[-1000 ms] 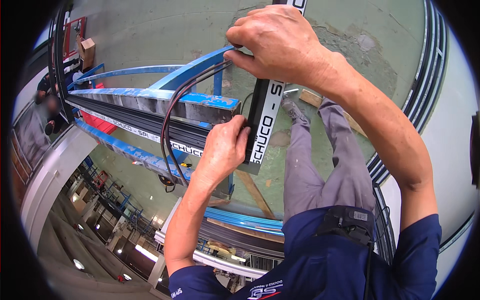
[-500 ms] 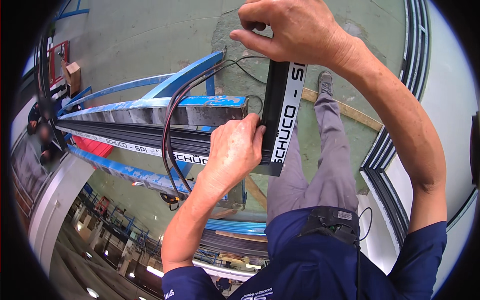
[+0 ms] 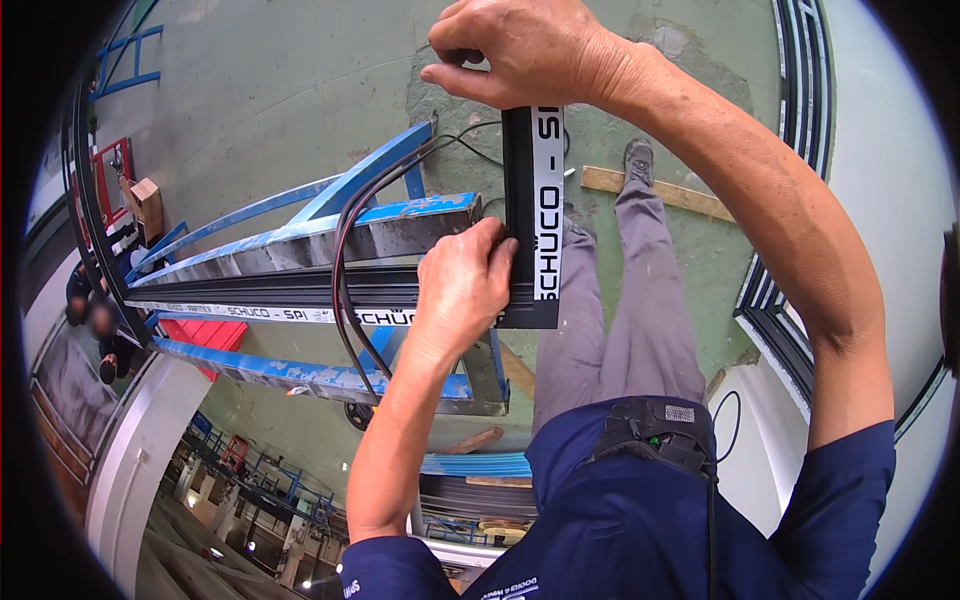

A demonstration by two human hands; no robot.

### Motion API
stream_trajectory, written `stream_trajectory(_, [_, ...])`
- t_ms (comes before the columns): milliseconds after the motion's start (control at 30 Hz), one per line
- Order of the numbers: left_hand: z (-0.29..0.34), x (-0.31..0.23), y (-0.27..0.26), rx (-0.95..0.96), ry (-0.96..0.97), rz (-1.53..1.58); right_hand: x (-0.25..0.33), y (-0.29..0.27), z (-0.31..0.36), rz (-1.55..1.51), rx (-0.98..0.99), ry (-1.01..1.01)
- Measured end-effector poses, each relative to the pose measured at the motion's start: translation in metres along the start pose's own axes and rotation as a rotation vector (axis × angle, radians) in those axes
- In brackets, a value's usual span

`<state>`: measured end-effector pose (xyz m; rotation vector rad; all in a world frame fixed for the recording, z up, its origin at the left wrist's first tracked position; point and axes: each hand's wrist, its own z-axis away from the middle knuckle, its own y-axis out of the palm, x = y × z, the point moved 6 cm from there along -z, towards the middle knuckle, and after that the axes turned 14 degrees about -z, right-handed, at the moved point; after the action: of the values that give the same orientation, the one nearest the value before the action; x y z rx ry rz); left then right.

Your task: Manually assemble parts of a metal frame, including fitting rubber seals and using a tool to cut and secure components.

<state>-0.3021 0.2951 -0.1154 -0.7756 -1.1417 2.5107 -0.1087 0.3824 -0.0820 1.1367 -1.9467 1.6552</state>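
A black frame (image 3: pixel 519 190) with a white printed film strip makes a corner in front of me, one leg running left and the other pointing away. My left hand (image 3: pixel 462 285) is closed over the left-running leg, right beside the corner. Its thumb and forefinger are bunched at the inner edge, and whether anything small is between them is hidden. Across the far part of the other leg lies my right hand (image 3: pixel 530 50), fingers curled and thumb stretched to the left. It covers the profile beneath it.
Blue trestle beams (image 3: pixel 400 215) support the frame, and dark cables (image 3: pixel 340 255) loop over it. A wooden batten (image 3: pixel 655 193) lies on the floor near my foot. Black frames (image 3: pixel 800 120) lean along the right wall. Co-workers (image 3: pixel 100 325) are at the far left, near a red box (image 3: pixel 205 340).
The view has shifted slightly, so the frame and both hands appear further left. Both hands keep about the same places on the frame.
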Motion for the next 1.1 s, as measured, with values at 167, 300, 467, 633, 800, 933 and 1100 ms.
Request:
stream_trajectory(167, [-0.001,0.007,0.003,0.136,-0.058,0.136,0.000,0.001,-0.002,-0.010,-0.010,0.004])
stream_trajectory(300, [-0.003,0.007,0.004,0.142,-0.120,0.160,0.000,0.000,-0.002,-0.012,-0.048,-0.029])
stream_trajectory(467, [-0.001,0.007,0.006,0.145,-0.118,0.317,-0.002,-0.001,0.002,-0.011,-0.042,-0.036])
stream_trajectory(633, [-0.002,0.010,0.009,0.096,-0.146,0.203,0.000,0.001,-0.001,-0.025,-0.019,-0.031])
stream_trajectory(800, [-0.005,0.006,0.007,0.053,-0.237,0.246,0.000,-0.004,-0.002,-0.006,-0.034,-0.012])
stream_trajectory(933, [-0.003,0.021,0.023,0.101,-0.229,0.489,0.000,0.000,0.002,-0.027,-0.040,-0.036])
stream_trajectory(1100, [-0.003,0.018,0.021,0.165,-0.233,0.504,0.000,0.001,0.000,-0.037,-0.033,-0.050])
